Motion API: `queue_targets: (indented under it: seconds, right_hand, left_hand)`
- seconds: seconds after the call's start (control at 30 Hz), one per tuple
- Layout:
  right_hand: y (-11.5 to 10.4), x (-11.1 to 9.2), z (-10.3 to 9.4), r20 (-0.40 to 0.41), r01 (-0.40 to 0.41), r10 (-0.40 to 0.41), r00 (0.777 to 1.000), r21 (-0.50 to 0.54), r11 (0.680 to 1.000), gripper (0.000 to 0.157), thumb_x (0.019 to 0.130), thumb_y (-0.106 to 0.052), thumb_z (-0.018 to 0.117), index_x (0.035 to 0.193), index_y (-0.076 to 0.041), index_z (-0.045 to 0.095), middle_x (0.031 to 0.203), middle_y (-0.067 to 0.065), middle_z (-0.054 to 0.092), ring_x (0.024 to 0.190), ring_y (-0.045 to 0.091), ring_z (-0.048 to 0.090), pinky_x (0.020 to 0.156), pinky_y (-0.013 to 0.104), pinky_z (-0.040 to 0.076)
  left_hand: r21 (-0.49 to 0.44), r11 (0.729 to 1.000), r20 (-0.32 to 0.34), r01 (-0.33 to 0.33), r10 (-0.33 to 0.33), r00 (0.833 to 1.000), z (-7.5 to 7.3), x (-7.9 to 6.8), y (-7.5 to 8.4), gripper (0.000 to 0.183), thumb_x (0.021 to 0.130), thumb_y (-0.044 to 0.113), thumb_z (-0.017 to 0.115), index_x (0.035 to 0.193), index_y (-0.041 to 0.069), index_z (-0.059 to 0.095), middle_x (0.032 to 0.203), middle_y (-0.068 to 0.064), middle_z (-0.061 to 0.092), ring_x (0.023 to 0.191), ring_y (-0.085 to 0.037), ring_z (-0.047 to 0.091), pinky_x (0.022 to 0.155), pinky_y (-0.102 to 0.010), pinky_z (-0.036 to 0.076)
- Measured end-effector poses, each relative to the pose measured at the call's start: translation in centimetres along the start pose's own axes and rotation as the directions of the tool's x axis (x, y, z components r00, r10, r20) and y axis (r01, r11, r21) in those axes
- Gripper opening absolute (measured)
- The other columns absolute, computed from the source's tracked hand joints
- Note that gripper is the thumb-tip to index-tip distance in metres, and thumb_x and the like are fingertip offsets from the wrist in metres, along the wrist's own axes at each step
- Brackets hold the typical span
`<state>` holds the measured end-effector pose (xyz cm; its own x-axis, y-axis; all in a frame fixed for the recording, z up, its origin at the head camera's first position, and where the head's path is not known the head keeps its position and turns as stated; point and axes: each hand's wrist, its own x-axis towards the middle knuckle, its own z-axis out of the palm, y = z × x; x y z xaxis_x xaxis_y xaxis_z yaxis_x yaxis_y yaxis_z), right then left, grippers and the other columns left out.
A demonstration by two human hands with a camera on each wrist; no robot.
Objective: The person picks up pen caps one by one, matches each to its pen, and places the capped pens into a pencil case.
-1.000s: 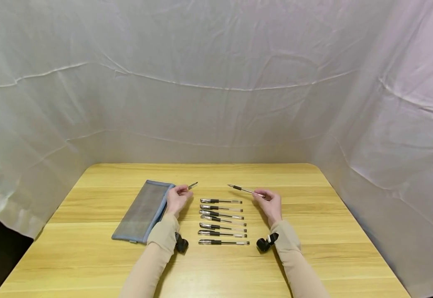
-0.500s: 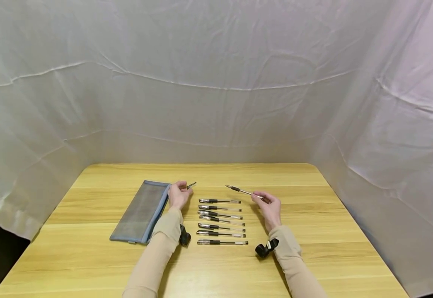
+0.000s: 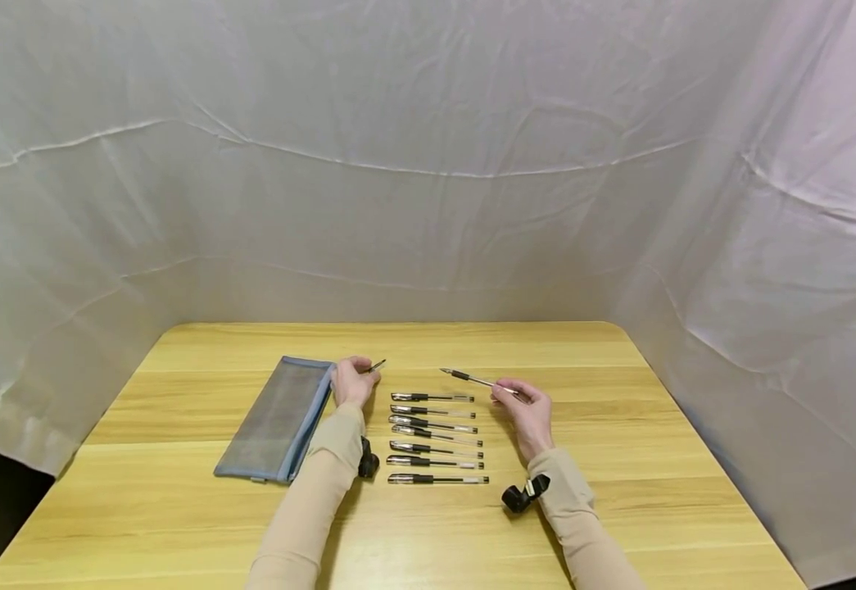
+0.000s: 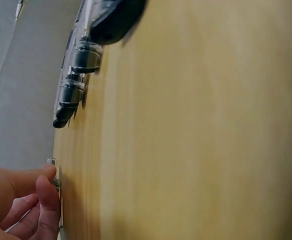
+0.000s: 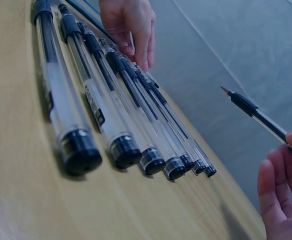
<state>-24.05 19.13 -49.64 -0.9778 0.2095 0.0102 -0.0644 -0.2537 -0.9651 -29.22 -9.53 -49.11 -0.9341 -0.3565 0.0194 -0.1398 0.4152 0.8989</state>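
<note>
My right hand (image 3: pixel 531 414) holds an uncapped gel pen (image 3: pixel 464 376) by its rear half, the bare tip pointing left. In the right wrist view this pen (image 5: pixel 244 104) shows a black grip and clear barrel, raised off the table. A small clear pen cap (image 3: pixel 378 365) with a dark end is pinched in my left hand (image 3: pixel 352 383), low over the table beside the pouch. Fingers hide part of the cap (image 4: pixel 52 161) in the left wrist view. Between the hands several capped gel pens (image 3: pixel 438 479) lie in a column, caps to the left.
A grey mesh zip pouch (image 3: pixel 276 422) with blue edging lies left of the pens, partly under the left hand and forearm. The wooden table (image 3: pixel 656 492) is bordered by pale hanging cloth (image 3: pixel 413 205) at the back and sides.
The left hand has shifted slightly forward, with the cap still pinched. The right hand and its pen have drifted a little left. The pens on the table lie as before.
</note>
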Motion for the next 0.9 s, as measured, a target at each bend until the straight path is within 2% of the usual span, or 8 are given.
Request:
queue_targets:
  seconds: [0.13,0.37,0.57,0.77,0.9]
  right_hand:
    - [0.2,-0.02,0.15,0.01,0.002,-0.002,1.0,0.008,1.0,0.022,0.083,0.008,0.073,0.105,0.008,0.07,0.081,-0.001,0.076,0.075,0.014,0.074,0.08,0.032,0.062]
    - [0.32,0.04,0.15,0.029,0.018,-0.019,0.999,0.03,0.999,0.033,0.084,0.01,0.072,0.113,0.02,0.062,0.082,0.003,0.076,0.074,0.017,0.074,0.079,0.033,0.062]
    - [0.32,0.05,0.08,0.032,0.001,-0.002,0.999,0.026,1.0,0.03,0.085,0.009,0.072,0.112,0.018,0.064,0.085,0.005,0.077,0.076,0.019,0.074,0.081,0.035,0.062]
    - [0.2,0.04,0.09,0.041,-0.012,0.011,0.999,0.029,1.0,0.031,0.084,0.007,0.074,0.112,0.016,0.064,0.088,0.009,0.076,0.077,0.019,0.074,0.083,0.036,0.062]
    - [0.1,0.05,0.15,0.052,-0.025,0.023,0.998,0.038,0.999,0.026,0.084,0.007,0.073,0.109,0.012,0.067,0.087,0.005,0.076,0.077,0.017,0.073,0.083,0.035,0.062]
  left_hand:
    - [0.049,0.999,-0.029,-0.009,0.01,1.0,0.14,0.26,-0.03,0.024,0.084,0.004,0.074,0.108,0.001,0.074,0.11,-0.018,0.075,0.109,-0.04,0.063,0.1,-0.052,0.046]
    - [0.047,0.999,-0.025,0.006,-0.004,1.0,0.34,0.48,-0.04,0.022,0.082,0.002,0.075,0.104,0.004,0.075,0.105,-0.015,0.075,0.108,-0.037,0.059,0.098,-0.051,0.044]
    - [0.052,0.998,-0.02,-0.024,0.025,0.999,0.45,0.42,-0.1,0.019,0.082,0.001,0.075,0.1,0.003,0.075,0.101,-0.017,0.075,0.108,-0.037,0.059,0.099,-0.051,0.043]
    - [0.064,0.996,-0.007,-0.069,0.07,0.998,0.39,0.1,0.03,0.015,0.087,0.004,0.073,0.102,0.0,0.075,0.1,-0.019,0.075,0.106,-0.037,0.059,0.102,-0.051,0.04]
    - [0.082,0.992,-0.002,-0.096,0.096,0.995,0.13,-0.05,0.08,0.016,0.092,0.006,0.069,0.105,-0.001,0.075,0.102,-0.02,0.075,0.102,-0.037,0.065,0.1,-0.05,0.043]
